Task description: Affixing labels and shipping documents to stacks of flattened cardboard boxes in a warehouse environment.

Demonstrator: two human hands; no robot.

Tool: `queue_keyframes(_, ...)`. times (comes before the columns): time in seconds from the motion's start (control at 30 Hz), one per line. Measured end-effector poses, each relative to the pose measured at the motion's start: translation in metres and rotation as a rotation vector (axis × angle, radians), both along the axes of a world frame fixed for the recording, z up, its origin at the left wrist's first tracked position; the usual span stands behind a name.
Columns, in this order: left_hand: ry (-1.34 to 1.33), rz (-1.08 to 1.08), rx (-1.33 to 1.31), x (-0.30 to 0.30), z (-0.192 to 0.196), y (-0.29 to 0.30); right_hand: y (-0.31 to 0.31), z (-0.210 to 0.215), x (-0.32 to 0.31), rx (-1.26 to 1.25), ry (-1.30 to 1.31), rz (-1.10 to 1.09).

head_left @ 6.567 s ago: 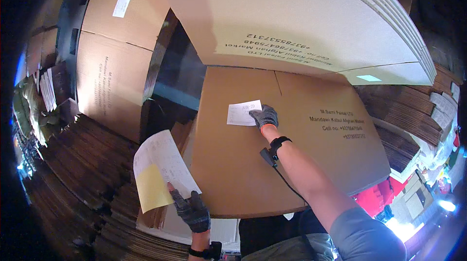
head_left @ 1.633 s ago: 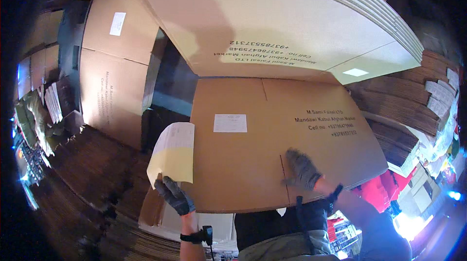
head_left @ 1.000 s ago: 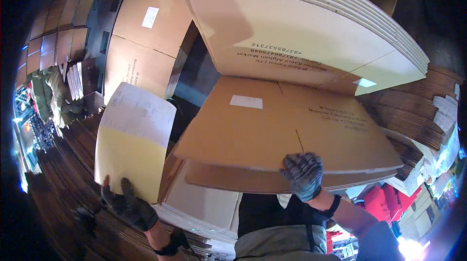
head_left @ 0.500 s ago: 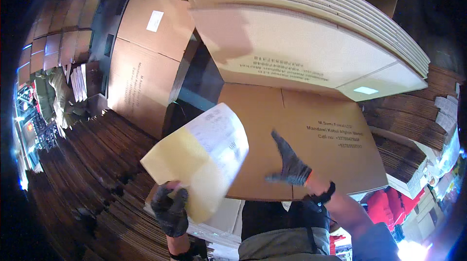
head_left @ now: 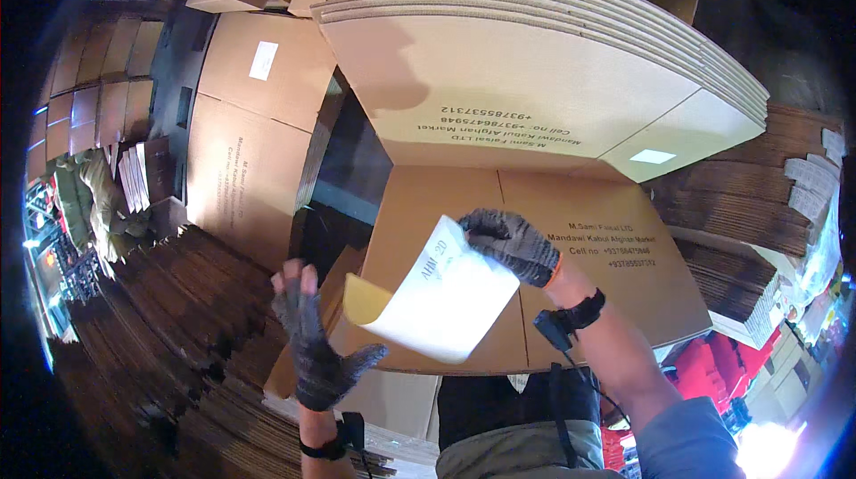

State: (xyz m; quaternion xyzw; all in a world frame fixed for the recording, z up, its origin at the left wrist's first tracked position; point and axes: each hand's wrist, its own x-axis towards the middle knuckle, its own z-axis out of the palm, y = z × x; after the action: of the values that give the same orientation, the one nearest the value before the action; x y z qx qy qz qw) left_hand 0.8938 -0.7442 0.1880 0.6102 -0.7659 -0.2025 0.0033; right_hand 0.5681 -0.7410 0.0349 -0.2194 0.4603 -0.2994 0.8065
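Observation:
A white label sheet [head_left: 450,296] with a curled yellowish backing hangs from my right hand [head_left: 513,245], whose gloved fingers pinch its upper corner. Beneath it lies a flat brown cardboard sheet [head_left: 615,301] with dark print. My left hand [head_left: 316,345], in a grey glove with bare fingertips, is spread beside the sheet's yellow edge and holds nothing. Behind, a stack of folded cardboard [head_left: 526,78] leans upright; its front panel carries print and a small white label [head_left: 653,156].
Rows of flattened cartons [head_left: 160,327] fill the left side. A brown carton panel with a white label [head_left: 254,122] stands at the back left. More stacked cardboard [head_left: 727,278] and red items [head_left: 713,367] are on the right.
The label sheet has passed from my left hand to my right, its white side now toward me. My left hand has let go and spread its fingers.

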Motion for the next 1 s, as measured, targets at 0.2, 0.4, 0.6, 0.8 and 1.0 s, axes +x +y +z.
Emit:
queue_keyframes(0.2,0.623,0.018,0.635,-0.059,-0.056,-0.001,-0.016,0.004,-0.032,-0.199,0.216,0.025)
queue_keyframes(0.4,0.971,0.740,0.858,-0.086,-0.076,0.023,0.003,0.003,-0.012,-0.692,1.106,0.068)
queue_keyframes(0.6,0.939,0.830,0.805,-0.103,-0.070,0.005,0.019,0.030,0.024,-0.689,0.719,0.235)
queue_keyframes(0.8,0.809,0.430,0.769,-0.069,-0.087,0.016,-0.002,0.034,0.010,-0.837,0.717,0.250)
queue_keyframes(1.0,0.877,0.384,0.940,-0.080,-0.086,0.010,0.015,0.021,0.024,-0.816,0.645,0.275)
